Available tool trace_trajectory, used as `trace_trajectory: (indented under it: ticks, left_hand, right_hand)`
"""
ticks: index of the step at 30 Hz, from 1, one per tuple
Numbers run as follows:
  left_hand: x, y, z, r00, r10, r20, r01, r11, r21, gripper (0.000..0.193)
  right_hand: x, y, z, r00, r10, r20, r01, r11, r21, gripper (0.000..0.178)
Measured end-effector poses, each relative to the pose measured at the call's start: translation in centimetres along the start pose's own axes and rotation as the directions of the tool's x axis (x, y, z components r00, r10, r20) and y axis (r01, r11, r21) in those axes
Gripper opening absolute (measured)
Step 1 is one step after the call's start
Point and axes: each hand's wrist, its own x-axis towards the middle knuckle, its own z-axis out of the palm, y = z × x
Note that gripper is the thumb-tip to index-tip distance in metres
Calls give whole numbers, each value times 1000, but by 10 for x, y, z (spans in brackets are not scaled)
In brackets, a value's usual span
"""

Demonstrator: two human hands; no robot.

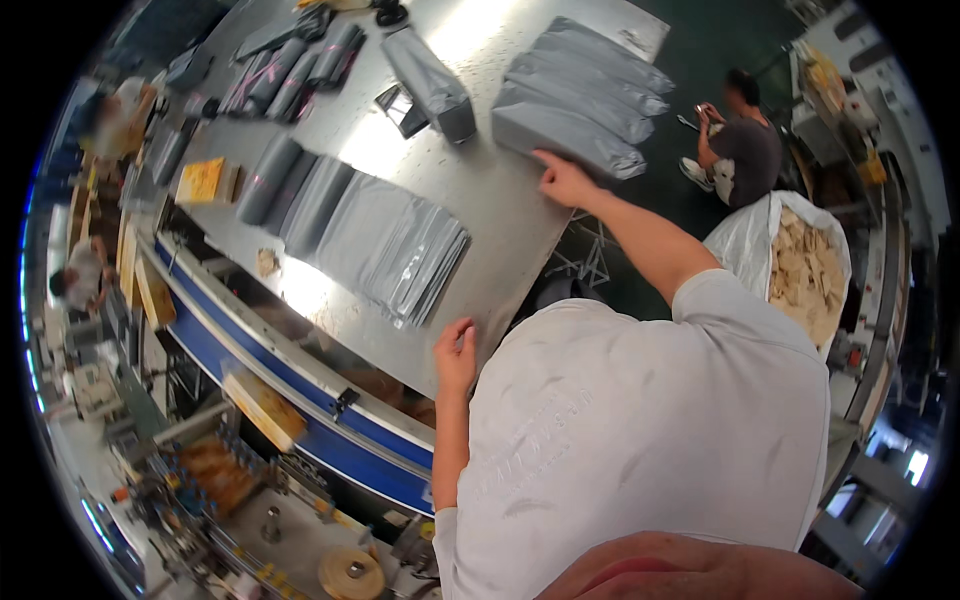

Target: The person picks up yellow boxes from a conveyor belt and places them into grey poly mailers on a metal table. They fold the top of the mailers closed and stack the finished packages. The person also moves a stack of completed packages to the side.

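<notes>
Several grey plastic-wrapped packages (570, 130) lie side by side at the table's far right. My right hand (567, 182) is at the near edge of the closest one, its index finger stretched out and the other fingers loosely bent, with nothing held. My left hand (457, 352) hovers by the table's near edge, fingers loosely curled and apart, holding nothing. Beyond it a fanned stack of flat grey plastic bags (390, 250) lies on the metal table (490, 240). Rolled grey bundles (270, 185) adjoin the stack on the left.
An upright grey package (430, 85) stands mid-table beside a small black-framed object (402, 110). More tied rolls (290, 80) lie farther back. A yellow-topped box (208, 181) sits at the left edge, above a blue-sided machine (300, 375). One person (740, 150) crouches right, near a white sack (745, 240).
</notes>
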Motion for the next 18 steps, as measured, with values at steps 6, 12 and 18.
trace_trajectory:
  ticks: [6,12,18]
  left_hand:
    - [-76,-39,-24,970,-105,-219,118,992,45,20]
    - [-191,-106,-72,659,-59,-750,340,913,226,20]
    - [-340,-214,-179,108,-515,-850,980,198,4,107]
  right_hand:
    - [31,16,-22,993,77,-91,-90,985,-148,68]
    - [-78,-103,67,490,-696,525,739,11,-674,35]
    - [-137,-146,95,368,-794,484,769,-33,-638,22]
